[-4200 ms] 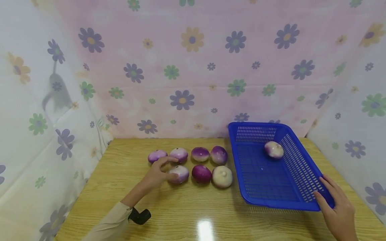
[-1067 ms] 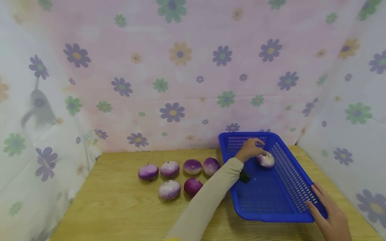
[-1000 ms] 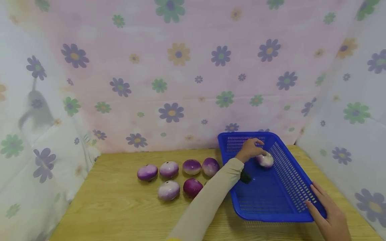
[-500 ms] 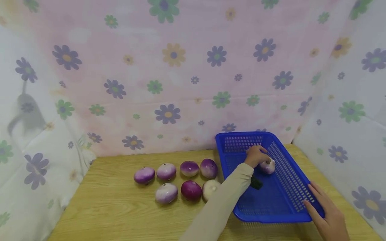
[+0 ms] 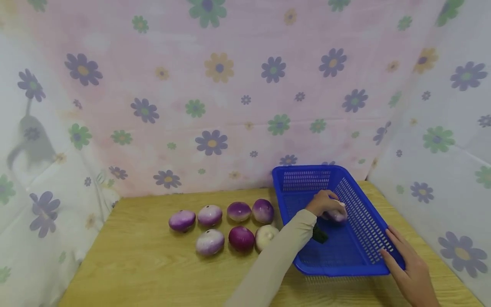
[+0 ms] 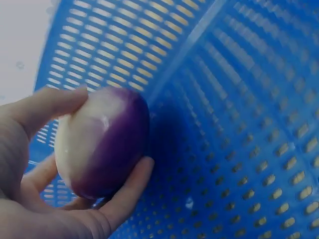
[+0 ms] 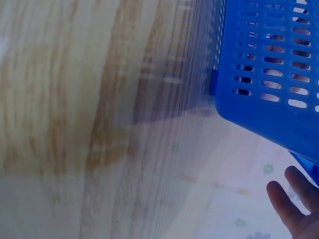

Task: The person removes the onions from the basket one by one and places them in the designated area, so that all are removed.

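Note:
In the head view my left hand (image 5: 326, 204) is down inside the blue plastic basket (image 5: 368, 270), gripping a purple-and-white onion (image 5: 338, 214). The left wrist view shows its thumb and fingers curled round this onion (image 6: 102, 142), close to the basket's slotted wall. At the near right corner of the basket, my right hand (image 5: 410, 268) holds the rim, thumb on the inner side. Only some of its fingers (image 7: 284, 201) show in the right wrist view, beside the basket's outer wall (image 7: 269, 64).
Left of the basket, several more onions stand in two rows on the wooden table (image 5: 145, 264). A dark purple onion (image 5: 241, 238) and a pale onion (image 5: 266, 237) are in the front row. Flowered cloth (image 5: 230, 102) hangs behind and at both sides.
My left hand has gone from the table onions across into the basket and taken hold of the onion there, now a little nearer the front. My right hand keeps to the basket corner.

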{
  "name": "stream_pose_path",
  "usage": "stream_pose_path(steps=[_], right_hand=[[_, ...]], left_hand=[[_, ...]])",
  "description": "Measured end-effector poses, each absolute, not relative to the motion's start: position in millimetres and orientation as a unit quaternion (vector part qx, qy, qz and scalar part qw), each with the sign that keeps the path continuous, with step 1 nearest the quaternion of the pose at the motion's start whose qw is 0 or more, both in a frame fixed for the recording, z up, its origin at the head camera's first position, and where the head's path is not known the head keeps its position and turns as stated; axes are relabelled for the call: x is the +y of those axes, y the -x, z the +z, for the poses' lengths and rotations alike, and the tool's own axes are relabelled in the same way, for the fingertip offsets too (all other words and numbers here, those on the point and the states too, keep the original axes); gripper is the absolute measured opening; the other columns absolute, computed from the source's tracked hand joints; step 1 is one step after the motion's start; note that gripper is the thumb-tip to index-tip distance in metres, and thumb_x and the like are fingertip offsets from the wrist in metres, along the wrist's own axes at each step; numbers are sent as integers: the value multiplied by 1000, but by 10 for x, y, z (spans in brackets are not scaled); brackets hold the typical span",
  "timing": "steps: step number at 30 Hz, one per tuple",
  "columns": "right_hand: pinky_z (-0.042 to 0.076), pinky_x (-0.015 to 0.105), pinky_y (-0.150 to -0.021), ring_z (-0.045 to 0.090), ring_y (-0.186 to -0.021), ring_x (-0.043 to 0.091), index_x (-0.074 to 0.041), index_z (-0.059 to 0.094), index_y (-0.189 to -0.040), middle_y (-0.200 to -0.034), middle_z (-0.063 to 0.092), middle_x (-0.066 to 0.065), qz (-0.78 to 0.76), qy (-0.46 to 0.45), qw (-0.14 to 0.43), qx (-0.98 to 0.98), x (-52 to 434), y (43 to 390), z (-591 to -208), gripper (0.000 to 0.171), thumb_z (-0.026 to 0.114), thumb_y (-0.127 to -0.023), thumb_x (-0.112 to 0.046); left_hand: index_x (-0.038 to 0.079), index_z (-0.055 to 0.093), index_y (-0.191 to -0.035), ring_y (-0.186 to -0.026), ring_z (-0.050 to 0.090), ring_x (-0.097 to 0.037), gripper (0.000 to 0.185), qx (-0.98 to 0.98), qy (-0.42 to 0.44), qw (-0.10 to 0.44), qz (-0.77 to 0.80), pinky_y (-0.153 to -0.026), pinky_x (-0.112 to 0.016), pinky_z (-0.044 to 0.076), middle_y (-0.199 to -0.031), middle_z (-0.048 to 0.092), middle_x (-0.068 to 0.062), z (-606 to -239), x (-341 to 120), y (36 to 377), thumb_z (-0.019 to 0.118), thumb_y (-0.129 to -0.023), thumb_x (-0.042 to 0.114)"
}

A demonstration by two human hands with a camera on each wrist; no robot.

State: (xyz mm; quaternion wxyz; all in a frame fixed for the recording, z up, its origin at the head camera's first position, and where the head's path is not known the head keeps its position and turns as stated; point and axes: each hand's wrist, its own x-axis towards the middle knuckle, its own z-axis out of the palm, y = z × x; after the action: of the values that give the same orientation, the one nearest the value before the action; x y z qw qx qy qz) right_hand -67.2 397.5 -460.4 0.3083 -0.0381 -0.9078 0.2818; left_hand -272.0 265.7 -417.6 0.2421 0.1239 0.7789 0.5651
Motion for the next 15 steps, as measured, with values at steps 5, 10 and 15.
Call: stream_pose_path(steps=[5,10,15], right_hand=[[11,0,-97,21,-129,-14,-11,44,-142,-148,30,-19,285,33,315,-905,3966,665,-4608,55,61,-90,-7],[12,1,-98,23,-129,-13,-9,46,-141,-147,32,-18,294,25,321,-900,3974,660,-4622,54,62,-89,-4],[13,2,-99,24,-129,-12,-9,46,-140,-148,33,-16,302,19,320,-898,3990,699,-4603,53,61,-89,-5]], left_hand=[[9,58,-94,-69,55,-18,29,748,-163,246,594,-64,-47,55,-85,54,-3,-4045,2537,2722,79,-73,5],[10,61,-101,-71,56,-15,32,731,-211,249,600,-57,-38,55,-91,55,-1,-3920,2452,2767,79,-74,10],[12,62,-109,-76,57,-14,37,713,-240,250,609,-59,-36,55,-98,55,1,-3744,2255,2824,79,-76,14]])
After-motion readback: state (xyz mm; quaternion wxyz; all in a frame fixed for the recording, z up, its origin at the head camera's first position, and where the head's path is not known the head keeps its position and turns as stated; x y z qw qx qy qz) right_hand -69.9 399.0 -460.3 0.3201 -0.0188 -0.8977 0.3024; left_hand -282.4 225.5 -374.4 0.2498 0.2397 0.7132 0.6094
